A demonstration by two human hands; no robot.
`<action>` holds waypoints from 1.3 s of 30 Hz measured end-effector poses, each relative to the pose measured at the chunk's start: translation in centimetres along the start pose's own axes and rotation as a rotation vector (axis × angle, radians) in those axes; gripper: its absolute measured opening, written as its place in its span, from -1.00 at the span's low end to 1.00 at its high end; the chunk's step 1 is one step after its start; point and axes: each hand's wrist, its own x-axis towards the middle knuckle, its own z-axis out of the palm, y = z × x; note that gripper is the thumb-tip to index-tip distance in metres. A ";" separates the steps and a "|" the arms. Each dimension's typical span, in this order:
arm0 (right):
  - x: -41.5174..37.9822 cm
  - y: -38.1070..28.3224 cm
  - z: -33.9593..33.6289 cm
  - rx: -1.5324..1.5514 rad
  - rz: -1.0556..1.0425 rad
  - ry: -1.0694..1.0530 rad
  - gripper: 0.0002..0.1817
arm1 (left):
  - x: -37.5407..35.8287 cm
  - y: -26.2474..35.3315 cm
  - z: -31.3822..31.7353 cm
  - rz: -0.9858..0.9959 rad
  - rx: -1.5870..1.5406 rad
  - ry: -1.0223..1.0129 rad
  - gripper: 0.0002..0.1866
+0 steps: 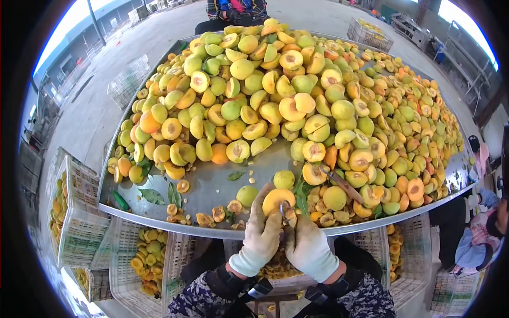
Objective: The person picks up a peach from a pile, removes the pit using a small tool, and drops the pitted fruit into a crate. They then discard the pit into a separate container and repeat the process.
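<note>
My gloved left hand [263, 233] holds a halved yellow fruit [278, 201] just over the table's near edge, cut face up. My gloved right hand [309, 245] is closed on a small metal pitting tool [287, 210], whose looped tip touches the fruit half. Behind them a big heap of halved and whole yellow-green fruit [241, 69] covers much of the metal table [212, 183]. A whole fruit [283, 179] lies just beyond my left hand. A wooden-handled tool [344, 186] rests on fruit to the right.
Loose pits and scraps [204, 219] lie along the near rim, with leaves [152, 196] and a green object [121, 201] at left. Crates of fruit [130, 249] stand below the edge. One person [237, 10] is across the table; another [480, 233] is at right.
</note>
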 end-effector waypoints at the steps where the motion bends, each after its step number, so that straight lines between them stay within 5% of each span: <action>1: 0.0 0.1 0.1 -0.013 -0.003 -0.002 -0.80 | 0.0 -0.2 -0.1 -0.004 -0.001 -0.001 -0.42; 14: -0.3 -0.3 -0.9 0.074 0.130 -0.273 -0.72 | 0.5 0.1 -1.4 0.166 0.418 -0.047 -0.44; 16: -0.5 0.4 -0.5 0.041 0.068 -0.258 -0.72 | 0.7 0.2 -1.4 0.313 0.592 -0.090 -0.45; 20: 0.0 0.5 -1.0 -0.004 0.129 -0.270 -0.74 | 1.3 -0.3 -1.7 0.050 0.460 -0.119 -0.46; 24: -0.1 1.3 -0.8 -0.010 0.066 -0.206 -0.72 | 1.4 -1.2 -1.7 0.048 0.394 -0.094 -0.45; 27: 0.0 1.3 -1.6 0.073 0.087 -0.295 -0.72 | 1.9 0.8 -2.4 0.166 0.640 -0.183 -0.49; 30: 0.2 1.1 -1.8 0.104 0.177 -0.466 -0.73 | 2.6 2.1 -3.4 -0.044 0.680 -0.392 -0.47; 32: 0.3 1.4 -1.8 0.405 0.309 -0.509 -0.74 | 2.7 2.3 -3.7 -0.263 0.253 -0.378 -0.45; 35: 1.5 0.0 -3.8 0.707 0.608 -0.604 -0.72 | 1.4 1.4 -3.3 -0.103 0.160 -0.314 -0.41; 36: 1.4 0.2 -3.6 0.708 0.606 -0.600 -0.72 | 1.1 1.1 -3.0 -0.029 0.116 -0.289 -0.39; 38: 0.5 0.9 -2.6 0.221 0.139 -0.349 -0.71 | 0.8 0.7 -2.6 -0.020 0.194 -0.258 -0.33; 39: 0.3 0.8 -2.5 0.217 0.136 -0.363 -0.70 | 0.7 0.5 -3.0 0.029 0.316 -0.285 -0.32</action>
